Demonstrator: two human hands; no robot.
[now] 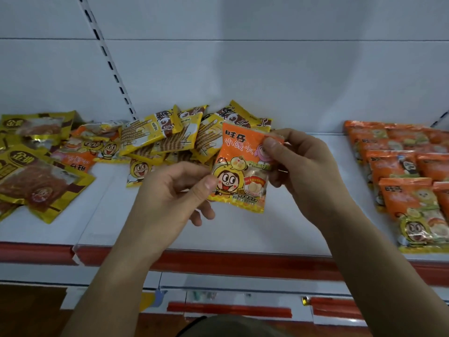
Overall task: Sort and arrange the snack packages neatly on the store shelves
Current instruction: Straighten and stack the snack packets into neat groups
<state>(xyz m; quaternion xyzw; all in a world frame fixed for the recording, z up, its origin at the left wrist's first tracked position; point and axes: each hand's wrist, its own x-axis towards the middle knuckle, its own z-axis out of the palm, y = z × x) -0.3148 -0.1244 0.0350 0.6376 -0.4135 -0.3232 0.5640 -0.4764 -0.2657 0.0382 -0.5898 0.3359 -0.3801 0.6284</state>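
Note:
An orange snack packet (239, 166) with a cartoon face hangs upright above the white shelf (255, 229), held between both hands. My left hand (170, 193) pinches its lower left edge with the thumb on the front. My right hand (301, 164) pinches its upper right corner. Behind it lies a loose heap of yellow biscuit-stick packets (170, 135) mixed with more orange packets (80, 152). At the right, orange packets of the same kind (403, 171) lie in tidy overlapping rows.
Yellow packets with dried meat (36, 176) lie at the far left of the shelf. A red price rail (230, 261) runs along the shelf's front edge, with a lower shelf below. A slotted upright (107, 59) crosses the white back panel.

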